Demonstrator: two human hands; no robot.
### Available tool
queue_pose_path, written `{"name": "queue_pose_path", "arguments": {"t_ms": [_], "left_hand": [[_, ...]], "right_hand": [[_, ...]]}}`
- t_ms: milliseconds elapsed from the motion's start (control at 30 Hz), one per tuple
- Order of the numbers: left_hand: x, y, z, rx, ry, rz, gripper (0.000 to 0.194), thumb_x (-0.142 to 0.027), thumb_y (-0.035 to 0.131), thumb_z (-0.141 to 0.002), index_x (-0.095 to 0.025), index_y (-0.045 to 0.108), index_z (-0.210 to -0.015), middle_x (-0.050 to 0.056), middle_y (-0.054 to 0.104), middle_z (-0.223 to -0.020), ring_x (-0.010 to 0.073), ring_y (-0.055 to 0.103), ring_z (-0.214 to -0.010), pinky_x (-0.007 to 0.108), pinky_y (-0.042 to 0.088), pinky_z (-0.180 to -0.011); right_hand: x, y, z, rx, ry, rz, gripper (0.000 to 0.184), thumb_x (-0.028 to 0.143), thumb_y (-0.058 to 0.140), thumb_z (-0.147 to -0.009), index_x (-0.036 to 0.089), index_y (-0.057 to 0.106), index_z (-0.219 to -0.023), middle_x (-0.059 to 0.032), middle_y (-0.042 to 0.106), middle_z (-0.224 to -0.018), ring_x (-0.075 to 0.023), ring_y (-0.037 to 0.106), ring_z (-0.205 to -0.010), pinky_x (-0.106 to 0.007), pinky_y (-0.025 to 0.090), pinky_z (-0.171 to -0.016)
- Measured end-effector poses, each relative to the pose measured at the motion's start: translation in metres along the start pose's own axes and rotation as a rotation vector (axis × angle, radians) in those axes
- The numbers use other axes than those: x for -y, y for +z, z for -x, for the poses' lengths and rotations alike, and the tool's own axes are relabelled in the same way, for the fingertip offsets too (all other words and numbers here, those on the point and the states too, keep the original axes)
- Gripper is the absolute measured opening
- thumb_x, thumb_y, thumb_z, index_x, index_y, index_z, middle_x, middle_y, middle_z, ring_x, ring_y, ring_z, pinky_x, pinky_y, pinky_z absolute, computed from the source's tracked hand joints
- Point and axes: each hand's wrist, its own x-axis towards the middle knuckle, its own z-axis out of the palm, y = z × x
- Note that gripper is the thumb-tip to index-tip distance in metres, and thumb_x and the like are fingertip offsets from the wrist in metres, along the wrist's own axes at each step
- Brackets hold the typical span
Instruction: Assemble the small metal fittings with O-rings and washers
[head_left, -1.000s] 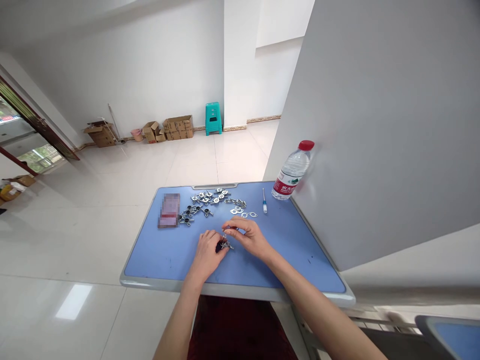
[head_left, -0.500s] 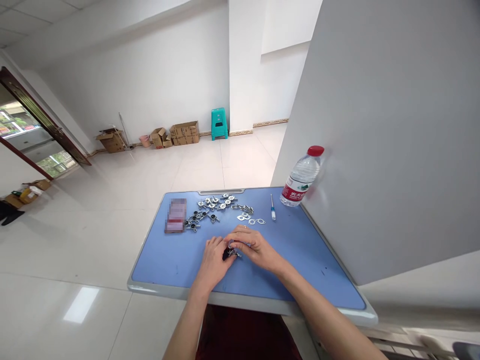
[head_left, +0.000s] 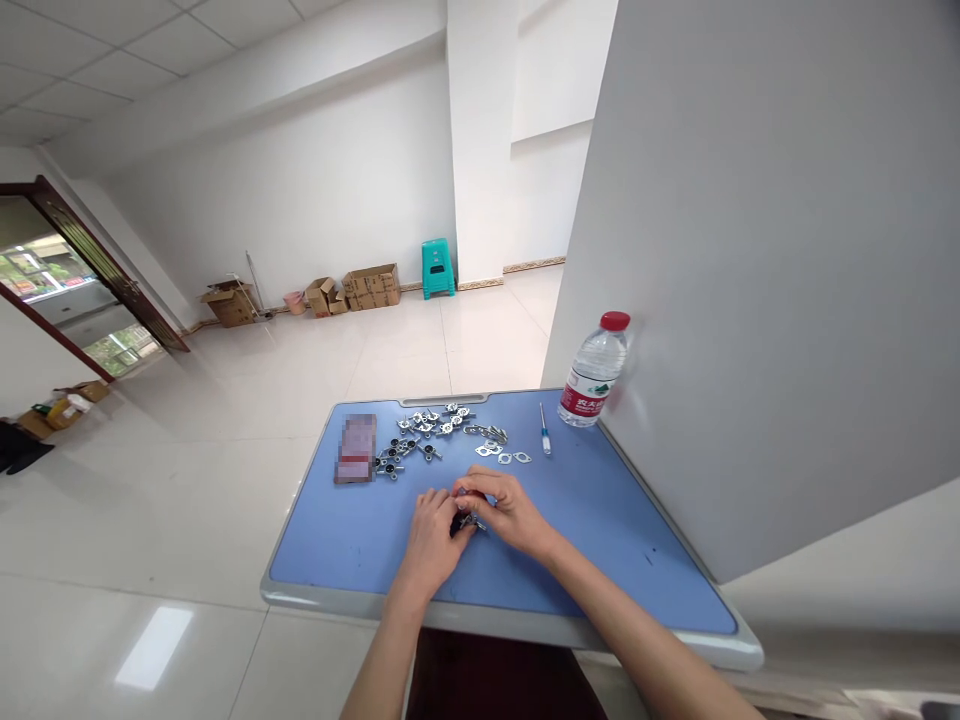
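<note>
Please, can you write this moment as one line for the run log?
left hand: holds small metal fitting | right hand: pinches same fitting | blue desktop: loose metal parts, screwdriver untouched

Silver metal fittings (head_left: 424,425) on a blue tabletop (head_left: 622,540), red-capped bottle (head_left: 596,375).

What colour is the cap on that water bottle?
The water bottle's cap is red, seen best in the head view.

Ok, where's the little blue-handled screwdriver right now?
In the head view, the screwdriver lies on the blue desktop near its far edge, between the flat metal washers on its left and the red-capped water bottle on its right.
</note>
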Motion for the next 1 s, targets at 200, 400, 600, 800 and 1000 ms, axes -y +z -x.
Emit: {"name": "queue_pose_path", "arguments": {"t_ms": [200, 400, 600, 800, 1000], "left_hand": [[-0.004, -0.004, -0.002, 0.009, 0.011, -0.044, 0.01, -0.017, 0.061, -0.086, -0.022, 0.061, -0.095, 0.003, 0.065, -0.096, 0.0234, 0.055, -0.09, 0.038, 0.042, -0.079], [-0.003, -0.004, -0.003, 0.014, 0.015, -0.071, 0.008, -0.018, 0.06, -0.087, -0.021, 0.06, -0.093, 0.003, 0.065, -0.094, 0.023, 0.055, -0.09, 0.036, 0.039, -0.078], [-0.003, -0.004, -0.003, 0.016, 0.017, -0.059, 0.005, -0.017, 0.06, -0.086, -0.021, 0.06, -0.09, 0.002, 0.065, -0.094, 0.0227, 0.056, -0.092, 0.036, 0.039, -0.078], [-0.007, -0.008, -0.003, 0.009, 0.013, -0.023, 0.009, -0.012, 0.059, -0.084, -0.021, 0.059, -0.083, 0.001, 0.064, -0.089, 0.0215, 0.057, -0.089, 0.035, 0.039, -0.078], [-0.009, -0.009, -0.004, 0.009, 0.002, -0.016, 0.01, -0.012, 0.058, -0.083, -0.021, 0.06, -0.082, 0.002, 0.064, -0.088, 0.0215, 0.056, -0.088, 0.036, 0.039, -0.078]], "right_hand": [[-0.005, 0.002, 0.0, -0.047, 0.036, -0.049, 0.029, 0.041, 0.055, -0.093, 0.019, 0.069, -0.08, -0.0021, 0.057, -0.069, -0.0144, 0.054, -0.063, -0.026, 0.047, -0.06], [-0.003, 0.003, -0.001, -0.078, 0.065, -0.094, 0.03, 0.044, 0.057, -0.09, 0.019, 0.069, -0.078, -0.0016, 0.056, -0.068, -0.014, 0.054, -0.06, -0.027, 0.049, -0.058], [-0.006, 0.003, -0.001, -0.126, 0.123, -0.12, 0.031, 0.048, 0.061, -0.087, 0.02, 0.07, -0.078, -0.002, 0.058, -0.071, -0.0136, 0.053, -0.06, -0.027, 0.048, -0.058], [-0.011, -0.008, -0.001, -0.231, 0.197, -0.17, 0.027, 0.045, 0.064, -0.084, 0.019, 0.066, -0.075, -0.0005, 0.056, -0.065, -0.0137, 0.052, -0.058, -0.026, 0.043, -0.055], [-0.008, -0.016, -0.001, -0.22, 0.151, -0.063, 0.026, 0.044, 0.063, -0.085, 0.02, 0.066, -0.075, -0.0009, 0.058, -0.066, -0.015, 0.053, -0.061, -0.027, 0.042, -0.057]]}}
